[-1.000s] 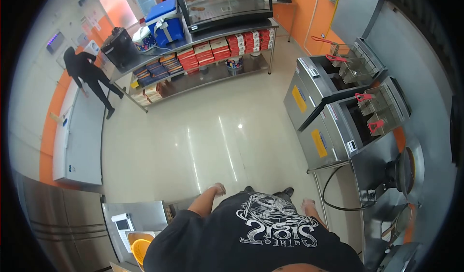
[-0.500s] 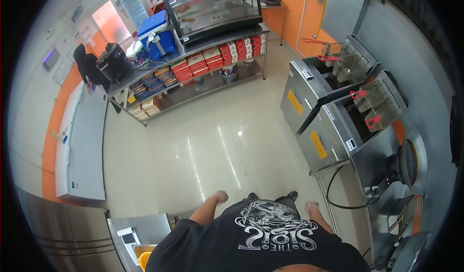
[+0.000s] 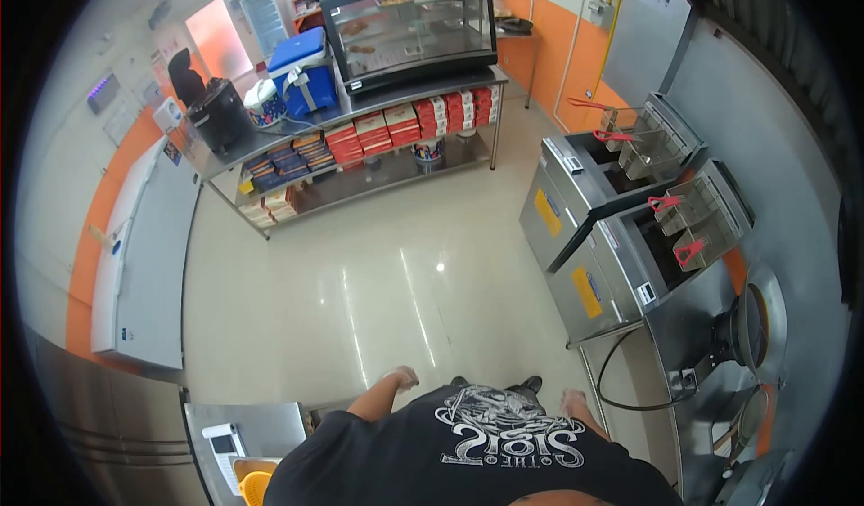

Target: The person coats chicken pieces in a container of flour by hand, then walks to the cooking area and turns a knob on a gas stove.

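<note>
My left hand (image 3: 407,378) hangs low beside my body, in what looks like a thin clear glove. Its fingers are loosely bent and apart, with nothing visible in them. My right hand (image 3: 573,403) hangs on the other side, similarly covered, its fingers loosely apart and nothing seen in them. Neither hand touches anything. Between them are my black printed shirt (image 3: 513,434) and dark shoes (image 3: 531,384). Nearest my right hand is the metal leg of the steel counter (image 3: 652,349). The steel side table (image 3: 270,420) is beyond my left arm.
Fryers (image 3: 585,245) with red-handled baskets (image 3: 681,207) line the right, with a wok (image 3: 767,313) nearer. Ahead, a steel shelf table (image 3: 360,182) bears a glass display case (image 3: 414,34), blue cooler (image 3: 306,74) and boxes (image 3: 371,133). A chest freezer (image 3: 148,254) stands left; a person (image 3: 186,74) is behind.
My view has shifted slightly, and the room's far end sits a little lower in it. The person at the far left is now more hidden behind the black pot. Both my hands stay low.
</note>
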Available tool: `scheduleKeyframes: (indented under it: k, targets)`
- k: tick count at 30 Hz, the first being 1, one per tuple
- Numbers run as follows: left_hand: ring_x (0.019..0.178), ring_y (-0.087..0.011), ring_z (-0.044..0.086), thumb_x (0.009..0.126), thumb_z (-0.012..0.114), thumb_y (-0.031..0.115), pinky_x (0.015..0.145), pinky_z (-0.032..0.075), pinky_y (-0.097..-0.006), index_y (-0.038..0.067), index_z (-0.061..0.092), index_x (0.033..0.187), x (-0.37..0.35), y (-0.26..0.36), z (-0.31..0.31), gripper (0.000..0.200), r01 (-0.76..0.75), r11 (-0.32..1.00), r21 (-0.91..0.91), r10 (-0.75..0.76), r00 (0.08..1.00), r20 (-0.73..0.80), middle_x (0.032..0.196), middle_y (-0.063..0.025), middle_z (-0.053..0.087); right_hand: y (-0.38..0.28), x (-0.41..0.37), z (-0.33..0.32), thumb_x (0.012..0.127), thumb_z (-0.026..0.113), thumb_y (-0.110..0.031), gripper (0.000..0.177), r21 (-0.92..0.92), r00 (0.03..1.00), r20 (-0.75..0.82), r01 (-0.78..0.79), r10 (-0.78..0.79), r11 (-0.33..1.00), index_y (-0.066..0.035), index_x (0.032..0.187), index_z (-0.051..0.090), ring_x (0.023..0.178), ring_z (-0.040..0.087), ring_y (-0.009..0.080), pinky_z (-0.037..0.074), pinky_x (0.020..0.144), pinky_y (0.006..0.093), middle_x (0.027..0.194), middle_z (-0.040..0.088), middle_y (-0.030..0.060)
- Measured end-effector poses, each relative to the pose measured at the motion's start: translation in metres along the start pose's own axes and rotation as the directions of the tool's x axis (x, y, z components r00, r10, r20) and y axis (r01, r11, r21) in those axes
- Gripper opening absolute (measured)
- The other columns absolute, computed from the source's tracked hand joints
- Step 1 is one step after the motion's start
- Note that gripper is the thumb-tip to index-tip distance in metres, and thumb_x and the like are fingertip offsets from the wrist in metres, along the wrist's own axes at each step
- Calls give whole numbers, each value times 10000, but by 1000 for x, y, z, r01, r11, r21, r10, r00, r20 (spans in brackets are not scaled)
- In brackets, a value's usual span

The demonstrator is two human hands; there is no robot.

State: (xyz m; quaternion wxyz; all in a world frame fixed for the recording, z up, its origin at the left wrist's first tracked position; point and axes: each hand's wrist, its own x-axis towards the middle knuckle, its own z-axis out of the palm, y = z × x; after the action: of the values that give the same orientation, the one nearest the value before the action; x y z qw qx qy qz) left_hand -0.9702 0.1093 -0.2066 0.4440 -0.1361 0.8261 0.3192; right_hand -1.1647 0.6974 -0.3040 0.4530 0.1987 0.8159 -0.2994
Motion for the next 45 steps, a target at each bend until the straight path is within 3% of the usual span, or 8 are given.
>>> scheduleKeyframes:
  k: [7,10,13,17,31,38,43,45]
  targets:
    - [824,-282,626,772,550,300,742,482,-389,20,665,875,-38,24,-13,320,160,981,-106,-162,987,-8,864,-147,659,16,26,19,874,419,-247,166,199,987,-122,125,-103,972,-128,850,531,653,541,203,431,519,385,691,528,52]
    - [769,-251,619,806,544,212,679,483,-351,35,667,835,8,-13,8,218,-124,968,220,134,991,-31,816,-146,651,51,69,31,883,418,-229,151,-570,918,61,354,-391,742,-131,828,520,580,534,217,420,481,386,662,521,56]
    - [746,-267,621,807,536,177,637,487,-358,41,653,772,31,-37,27,183,-316,896,312,306,948,84,784,-137,645,-1,-33,26,855,447,-232,224,290,984,-136,-73,116,954,-71,888,598,679,607,241,482,612,405,778,621,126]
    - [652,-271,603,779,550,137,556,474,-360,58,629,682,75,-70,54,148,-103,939,-327,125,991,47,730,-132,633,-18,-74,26,846,464,-243,199,494,966,-146,-117,215,861,-73,855,566,576,571,241,452,523,391,706,587,113]
    - [543,-206,527,716,569,45,465,400,-347,70,604,613,43,-26,31,112,-177,978,-107,185,980,73,605,-82,567,72,11,43,869,432,-256,192,667,990,-13,-97,141,739,-115,796,541,658,545,228,404,492,400,697,546,74]
    - [614,-199,591,768,568,84,508,453,-301,21,655,787,50,-33,37,109,-246,953,-180,271,953,133,690,-93,626,32,-71,25,844,475,-269,283,-893,998,-14,19,-69,450,-131,1046,618,903,622,192,503,720,334,971,652,76]
    - [734,-170,639,805,560,143,632,506,-277,36,652,973,23,9,24,219,-114,993,-22,116,986,123,837,-81,671,66,-62,33,792,502,-176,305,32,899,-357,-261,255,965,-58,1036,643,940,630,295,510,815,376,1024,643,156]
    - [744,-161,645,790,588,173,651,517,-273,55,656,1004,22,17,21,254,-52,998,38,48,994,96,851,-77,679,89,-59,34,790,499,-178,309,-418,953,-303,-131,-2,899,-48,1028,646,944,627,310,509,820,375,1041,636,162]
